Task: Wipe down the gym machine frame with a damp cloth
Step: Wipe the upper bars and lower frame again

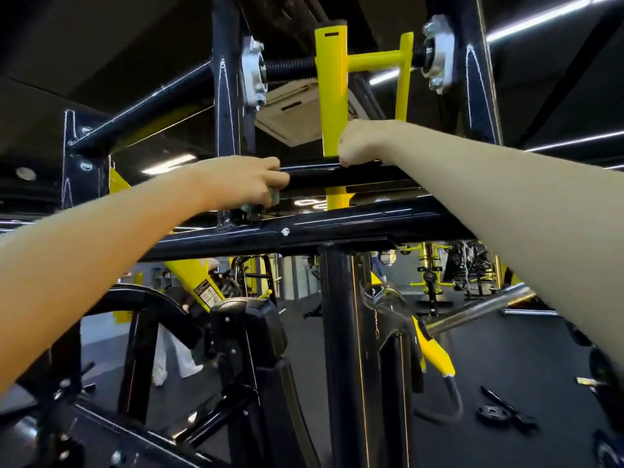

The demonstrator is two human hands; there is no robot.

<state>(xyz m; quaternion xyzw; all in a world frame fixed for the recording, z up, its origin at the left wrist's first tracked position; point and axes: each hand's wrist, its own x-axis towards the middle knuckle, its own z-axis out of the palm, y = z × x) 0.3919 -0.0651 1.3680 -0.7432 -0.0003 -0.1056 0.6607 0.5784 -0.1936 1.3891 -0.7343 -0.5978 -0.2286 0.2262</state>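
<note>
Both my arms reach up to the top of a black gym machine frame [337, 228]. My left hand [243, 182] grips a small grey-green cloth [274, 199], only a scrap of which shows under the fingers, against the left end of a black crossbar [354, 177]. My right hand [363, 143] has its fingers curled over that crossbar, at the foot of a yellow lever arm [332, 96]. What its fingers hold beyond the bar is hidden.
A threaded black axle [290, 67] with silver bearing mounts spans two black uprights above. A thick black post [344, 349] drops below the crossbeam. A chrome bar [479, 312] juts right. Weight plates [493, 412] lie on the dark floor. A person [175, 359] stands behind.
</note>
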